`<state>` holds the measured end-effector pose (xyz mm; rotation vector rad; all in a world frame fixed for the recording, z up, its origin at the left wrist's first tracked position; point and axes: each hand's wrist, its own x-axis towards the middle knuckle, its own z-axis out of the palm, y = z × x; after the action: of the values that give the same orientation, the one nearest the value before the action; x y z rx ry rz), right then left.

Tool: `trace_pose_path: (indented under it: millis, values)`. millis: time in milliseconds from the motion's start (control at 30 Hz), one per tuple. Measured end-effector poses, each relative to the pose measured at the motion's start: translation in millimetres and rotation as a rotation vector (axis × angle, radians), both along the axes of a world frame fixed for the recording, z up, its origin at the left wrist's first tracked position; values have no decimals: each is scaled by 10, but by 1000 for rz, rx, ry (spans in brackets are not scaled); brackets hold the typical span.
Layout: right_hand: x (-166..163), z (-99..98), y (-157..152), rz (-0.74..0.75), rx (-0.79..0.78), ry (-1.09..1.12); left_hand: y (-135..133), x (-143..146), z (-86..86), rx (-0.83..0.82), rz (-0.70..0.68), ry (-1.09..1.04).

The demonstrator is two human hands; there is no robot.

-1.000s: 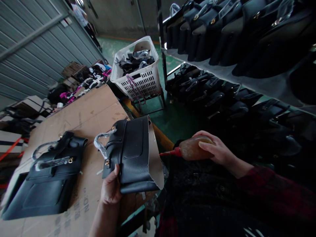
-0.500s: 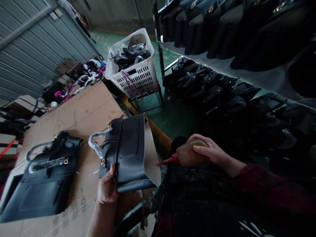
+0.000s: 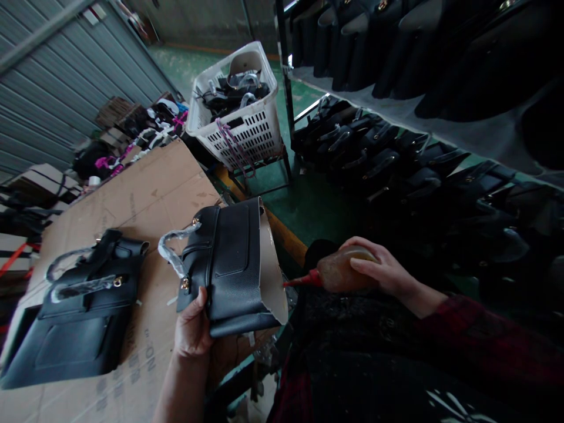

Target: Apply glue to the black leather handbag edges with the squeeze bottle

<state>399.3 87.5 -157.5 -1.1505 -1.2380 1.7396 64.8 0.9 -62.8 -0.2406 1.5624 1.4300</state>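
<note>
One head view: left hand [image 3: 192,330] grips black handbag [image 3: 235,264] over edge of cardboard [image 3: 163,176], beige end [image 3: 272,276] facing right. Right hand [image 3: 385,269] clasps amber bottle [image 3: 340,271], red nozzle [image 3: 311,278] at that end's rim, contact unclear. Second handbag [image 3: 79,329] lies on cardboard, left.

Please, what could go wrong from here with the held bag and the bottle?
The right hand grips the bottle with its red tip at or near the open edge of the bag; too hard a squeeze might spill the contents onto the black outside. Only the left hand holds the bag, near its handle, so it could turn and the tip might miss the edge.
</note>
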Motion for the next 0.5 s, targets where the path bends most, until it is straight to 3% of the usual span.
trace_pose_path:
  millis: [167, 500]
  values:
    - [-39, 7, 92, -84, 26, 45, -1, -7, -6, 9, -13, 14]
    - [-26, -88, 3, 70, -82, 85, 34, 38, 16, -19, 43, 25]
